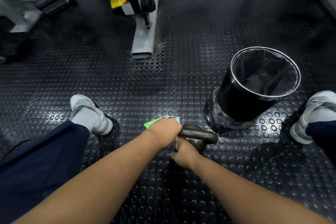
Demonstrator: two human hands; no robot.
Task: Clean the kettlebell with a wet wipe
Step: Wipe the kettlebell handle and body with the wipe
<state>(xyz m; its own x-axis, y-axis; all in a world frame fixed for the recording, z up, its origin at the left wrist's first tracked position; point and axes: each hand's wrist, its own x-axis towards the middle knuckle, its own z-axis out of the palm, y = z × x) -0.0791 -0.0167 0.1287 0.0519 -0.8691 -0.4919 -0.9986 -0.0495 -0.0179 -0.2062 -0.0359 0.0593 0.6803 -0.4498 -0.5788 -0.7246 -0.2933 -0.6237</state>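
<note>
A dark iron kettlebell stands on the studded rubber floor between my feet. My left hand grips the left end of its handle. Just behind that hand lies a green wet-wipe packet, mostly hidden, with a bit of white showing at its right. My right hand is curled against the near side of the kettlebell's body, and a sliver of white wet wipe shows at its fingers. Most of the bell's body is covered by my hands.
A black bin with a chrome rim and black liner stands to the right. A grey machine leg lies ahead, with more gym equipment at the far left. My grey shoes flank the kettlebell.
</note>
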